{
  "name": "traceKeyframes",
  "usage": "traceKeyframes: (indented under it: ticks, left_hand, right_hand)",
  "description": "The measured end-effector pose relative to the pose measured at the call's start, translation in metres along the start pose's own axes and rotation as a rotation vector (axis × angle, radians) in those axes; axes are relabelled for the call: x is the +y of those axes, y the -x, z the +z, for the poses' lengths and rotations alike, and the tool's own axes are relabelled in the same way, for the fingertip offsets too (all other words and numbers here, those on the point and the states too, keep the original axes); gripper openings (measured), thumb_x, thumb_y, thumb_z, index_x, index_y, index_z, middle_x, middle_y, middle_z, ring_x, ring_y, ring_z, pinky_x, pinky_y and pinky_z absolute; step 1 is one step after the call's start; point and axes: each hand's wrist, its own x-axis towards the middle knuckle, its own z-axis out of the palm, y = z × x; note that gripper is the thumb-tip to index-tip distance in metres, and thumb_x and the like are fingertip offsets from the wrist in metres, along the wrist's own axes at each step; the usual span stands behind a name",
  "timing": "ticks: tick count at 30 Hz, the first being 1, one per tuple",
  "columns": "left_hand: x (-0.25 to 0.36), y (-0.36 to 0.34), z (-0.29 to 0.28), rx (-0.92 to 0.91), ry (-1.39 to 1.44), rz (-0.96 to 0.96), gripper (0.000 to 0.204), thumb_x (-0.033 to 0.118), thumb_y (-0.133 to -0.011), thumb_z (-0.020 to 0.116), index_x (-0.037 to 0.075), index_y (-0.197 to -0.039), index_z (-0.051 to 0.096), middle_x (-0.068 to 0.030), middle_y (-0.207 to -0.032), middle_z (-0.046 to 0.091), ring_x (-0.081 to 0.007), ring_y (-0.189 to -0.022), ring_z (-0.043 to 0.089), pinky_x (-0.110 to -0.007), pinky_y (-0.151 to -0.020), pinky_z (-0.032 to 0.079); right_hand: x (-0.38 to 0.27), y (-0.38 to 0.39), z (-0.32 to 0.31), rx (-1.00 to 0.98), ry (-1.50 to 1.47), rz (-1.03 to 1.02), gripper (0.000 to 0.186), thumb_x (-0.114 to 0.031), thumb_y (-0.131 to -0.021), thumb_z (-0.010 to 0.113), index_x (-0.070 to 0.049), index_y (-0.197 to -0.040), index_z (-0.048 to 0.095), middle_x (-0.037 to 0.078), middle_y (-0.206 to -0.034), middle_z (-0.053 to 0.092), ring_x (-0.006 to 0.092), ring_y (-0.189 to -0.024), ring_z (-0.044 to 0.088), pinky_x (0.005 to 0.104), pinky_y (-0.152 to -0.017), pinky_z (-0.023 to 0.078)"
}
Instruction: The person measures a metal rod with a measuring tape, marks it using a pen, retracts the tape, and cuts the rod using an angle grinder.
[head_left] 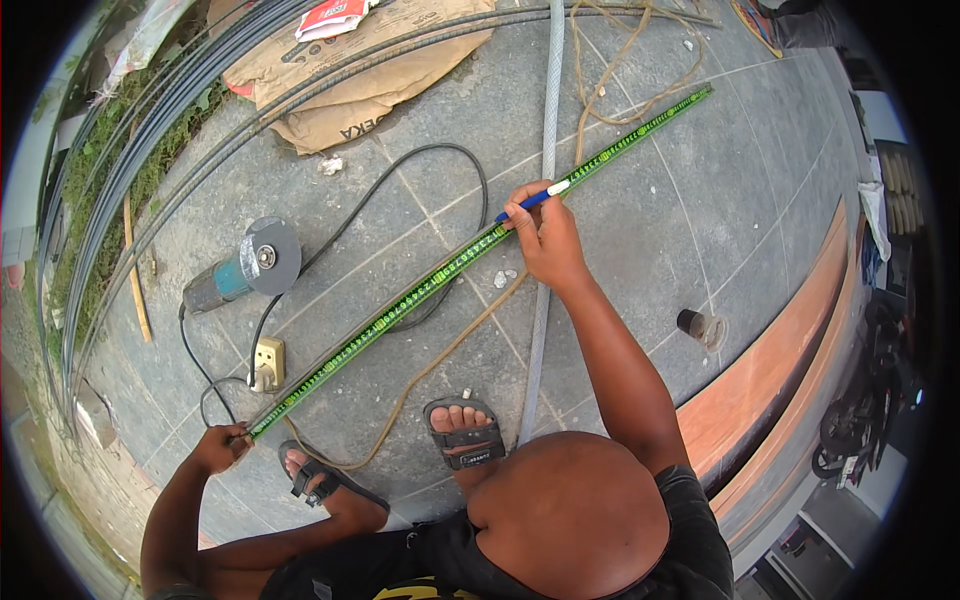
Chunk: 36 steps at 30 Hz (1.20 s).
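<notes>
Tape measure: the green tape (440, 277) is drawn out in a slant across the tiled floor (380, 220), from the left hand past the right one to its far end at upper right.
Left hand: closed on the near end of the tape, the hand (220, 450) low at the left, ahead of the left knee.
Right hand: gripping a blue pen (520, 207) between thumb and fingers; this hand (548, 240) is right at the tape.
Rod: a thin rod (400, 298) seems to run along the tape's upper side, though its ends are hard to tell.
Measuring: stretching out the tape looks done, and the pen is placed at it.
Marking: no mark can be made out, so this part is probably unfinished.
Grinder: lies on the floor (230, 280), untouched, near a socket block (270, 358).
</notes>
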Motion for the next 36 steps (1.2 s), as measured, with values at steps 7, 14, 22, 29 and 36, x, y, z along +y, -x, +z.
traceKeyframes:
  ticks: [7,14,22,29,36]
  left_hand:
    - [0.0,-0.001,0.0,-0.016,0.003,-0.023,0.02,0.017,-0.098,0.06,-0.001,-0.093,0.068,-0.0035,-0.078,0.061,-0.0126,-0.067,0.057,-0.031,-0.061,0.049]
    - [0.002,0.001,-0.001,0.008,-0.032,0.0,0.021,0.017,-0.097,0.061,0.0,-0.092,0.07,-0.0031,-0.08,0.063,-0.0122,-0.069,0.057,-0.03,-0.064,0.048]
    - [0.004,0.002,-0.002,-0.001,-0.024,-0.027,0.021,0.018,-0.097,0.062,0.0,-0.092,0.07,-0.0031,-0.082,0.064,-0.0119,-0.071,0.057,-0.03,-0.066,0.048]
    - [-0.004,-0.001,-0.002,-0.003,-0.043,0.003,0.02,0.017,-0.097,0.062,-0.001,-0.094,0.07,-0.0033,-0.087,0.065,-0.0127,-0.075,0.058,-0.031,-0.069,0.048]
    - [-0.001,-0.001,-0.003,0.0,-0.054,-0.012,0.02,0.018,-0.095,0.062,0.0,-0.094,0.071,-0.0039,-0.088,0.066,-0.0128,-0.076,0.059,-0.031,-0.07,0.049]
  right_hand:
    - [0.001,-0.001,0.0,0.006,-0.025,-0.017,0.018,-0.016,-0.1,0.06,-0.001,-0.103,0.051,0.012,-0.083,0.064,0.0218,-0.076,0.066,0.0353,-0.071,0.051]
    - [0.0,-0.001,0.0,0.001,-0.014,-0.024,0.017,-0.015,-0.1,0.06,-0.001,-0.103,0.051,0.011,-0.082,0.063,0.0217,-0.075,0.066,0.0349,-0.071,0.051]
    - [0.001,-0.001,0.0,0.008,-0.023,-0.009,0.017,-0.015,-0.099,0.061,-0.001,-0.103,0.051,0.011,-0.081,0.063,0.0208,-0.074,0.065,0.0344,-0.07,0.051]
    - [0.003,0.0,-0.001,0.01,-0.055,-0.008,0.017,-0.016,-0.1,0.06,-0.002,-0.103,0.051,0.01,-0.083,0.063,0.0196,-0.075,0.067,0.0335,-0.07,0.052]
    - [0.001,-0.001,0.002,0.016,-0.064,-0.015,0.018,-0.017,-0.1,0.06,-0.002,-0.103,0.051,0.01,-0.083,0.063,0.019,-0.075,0.067,0.0333,-0.07,0.052]
